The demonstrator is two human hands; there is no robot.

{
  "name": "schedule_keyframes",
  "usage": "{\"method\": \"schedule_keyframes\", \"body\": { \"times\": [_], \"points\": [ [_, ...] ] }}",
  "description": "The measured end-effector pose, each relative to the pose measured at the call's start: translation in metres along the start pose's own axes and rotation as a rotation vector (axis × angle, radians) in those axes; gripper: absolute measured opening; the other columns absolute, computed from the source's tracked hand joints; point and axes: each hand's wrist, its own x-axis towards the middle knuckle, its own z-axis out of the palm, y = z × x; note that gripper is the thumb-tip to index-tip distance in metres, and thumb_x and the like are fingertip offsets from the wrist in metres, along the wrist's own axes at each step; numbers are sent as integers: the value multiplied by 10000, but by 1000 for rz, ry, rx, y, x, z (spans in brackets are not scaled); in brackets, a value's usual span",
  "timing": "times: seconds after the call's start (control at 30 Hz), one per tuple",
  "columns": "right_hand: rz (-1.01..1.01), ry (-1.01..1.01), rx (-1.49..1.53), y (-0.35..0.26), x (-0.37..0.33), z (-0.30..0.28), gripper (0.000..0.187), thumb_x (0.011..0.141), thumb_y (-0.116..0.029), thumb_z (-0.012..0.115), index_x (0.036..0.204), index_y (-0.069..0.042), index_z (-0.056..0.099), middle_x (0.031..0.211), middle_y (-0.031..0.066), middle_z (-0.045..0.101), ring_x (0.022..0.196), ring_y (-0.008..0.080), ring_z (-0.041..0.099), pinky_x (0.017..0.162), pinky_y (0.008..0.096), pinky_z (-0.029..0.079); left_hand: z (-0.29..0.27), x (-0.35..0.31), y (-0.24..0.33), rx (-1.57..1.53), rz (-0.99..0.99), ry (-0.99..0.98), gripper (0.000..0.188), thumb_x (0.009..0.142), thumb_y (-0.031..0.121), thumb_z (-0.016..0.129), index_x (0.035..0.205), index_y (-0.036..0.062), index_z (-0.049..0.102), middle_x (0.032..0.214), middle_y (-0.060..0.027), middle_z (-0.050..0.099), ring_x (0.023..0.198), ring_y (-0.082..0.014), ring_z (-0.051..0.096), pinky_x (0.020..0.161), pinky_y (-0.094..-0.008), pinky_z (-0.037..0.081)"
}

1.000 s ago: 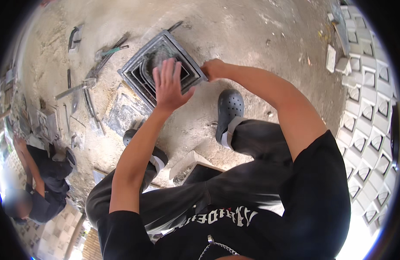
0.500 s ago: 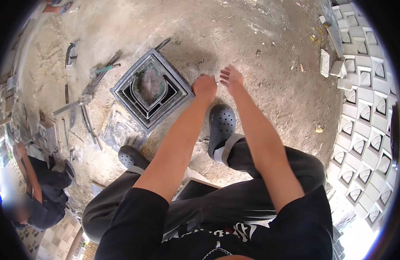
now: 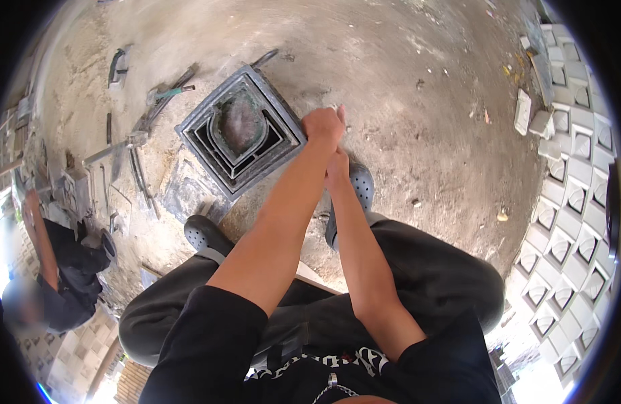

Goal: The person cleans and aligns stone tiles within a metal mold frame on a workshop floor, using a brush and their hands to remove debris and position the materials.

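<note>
Grey metal mould, one, square, lies on the concrete floor. Left hand is fisted at its right edge; right hand, partly hidden, grip unclear. Open floor lies beyond.

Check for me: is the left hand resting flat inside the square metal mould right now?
No, the left hand is closed in a fist at the right edge of the square metal mould, not flat inside it.

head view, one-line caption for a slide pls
Seated person's left hand rests closed at the corner of a square grey mould on the sandy floor; right hand just behind it.
</note>
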Motion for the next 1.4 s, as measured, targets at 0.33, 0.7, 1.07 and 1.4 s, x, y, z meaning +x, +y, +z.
{"method": "schedule_keyframes", "body": {
  "times": [0.33, 0.7, 1.07, 1.4],
  "points": [
    [85, -33, -161, -11, -6, 30, 230, 908, -102, 507, 1109, 7, 528, 943, 101, 634, 795, 213, 651, 630, 339, 557, 0, 16, -23, 111, 350, -64, 389, 854, 428, 574, 839, 69, 722, 845, -136, 696, 811, -283, 688, 685, -416, 541],
    [-61, 8, -406, -12, -8, 42, 251, 861, -104, 623, 1066, 21, 551, 966, 59, 641, 806, 136, 625, 668, 279, 503, -5, 21, -21, 128, 407, -168, 206, 738, 126, 629, 918, 94, 724, 986, -119, 698, 938, -269, 674, 726, -400, 556],
    [-113, 108, -626, -4, -17, 57, 309, 809, -182, 720, 1011, -1, 572, 907, 36, 640, 755, 89, 601, 593, 251, 466, -6, 29, -29, 87, 389, -287, 318, 691, 173, 645, 988, 71, 699, 1032, -156, 678, 973, -294, 660, 779, -419, 550],
    [-124, 67, -564, -22, -13, 65, 287, 843, -134, 665, 1094, -38, 563, 894, 45, 653, 765, 99, 608, 608, 270, 467, -1, 27, -27, 184, 350, -231, 325, 738, 258, 632, 989, 63, 700, 1038, -141, 683, 951, -286, 670, 732, -423, 554]
  ]
}}
